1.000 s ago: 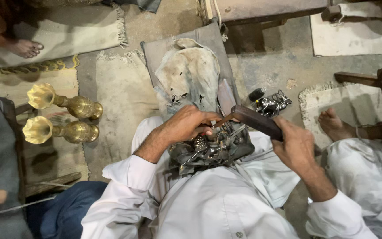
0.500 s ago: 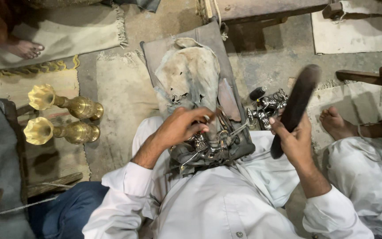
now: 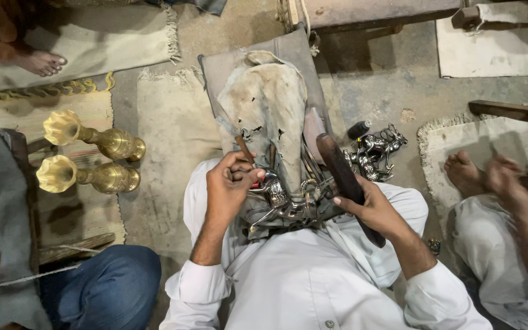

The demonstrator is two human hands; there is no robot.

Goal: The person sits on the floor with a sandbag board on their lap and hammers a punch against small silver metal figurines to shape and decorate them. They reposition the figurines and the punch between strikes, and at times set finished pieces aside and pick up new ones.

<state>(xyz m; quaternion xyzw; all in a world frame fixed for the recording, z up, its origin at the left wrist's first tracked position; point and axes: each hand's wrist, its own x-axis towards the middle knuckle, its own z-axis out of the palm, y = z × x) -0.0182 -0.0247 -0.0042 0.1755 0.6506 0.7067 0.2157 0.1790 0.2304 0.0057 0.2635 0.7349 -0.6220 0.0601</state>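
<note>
The person is sitting on the floor with a worn cloth pad point(image 3: 270, 116) lying ahead of the lap. The left hand point(image 3: 230, 183) is closing its fingers tightly around a thin chisel point(image 3: 234, 137), whose shaft is slanting up and to the far left while its lower end is meeting a shiny metal figurine point(image 3: 276, 198). That figurine is resting in the lap at the near end of the pad, between the two hands and just right of the left one. The right hand point(image 3: 377, 211) is gripping a dark wooden mallet point(image 3: 343, 177) firmly around its lower part, and the mallet's far end is pointing up past the pad's right edge, close to the figurine.

More silver figurines point(image 3: 374, 150) are lying on the floor just right of the mallet. Two brass vases point(image 3: 90, 159) are lying on their sides on a mat at the left, one nearer than the other. Another person's bare foot point(image 3: 462, 174) is resting on a rug at the right, and that person's blurred hand point(image 3: 508, 180) is hovering just beside it. A second bare foot point(image 3: 41, 61) is showing at the far left.
</note>
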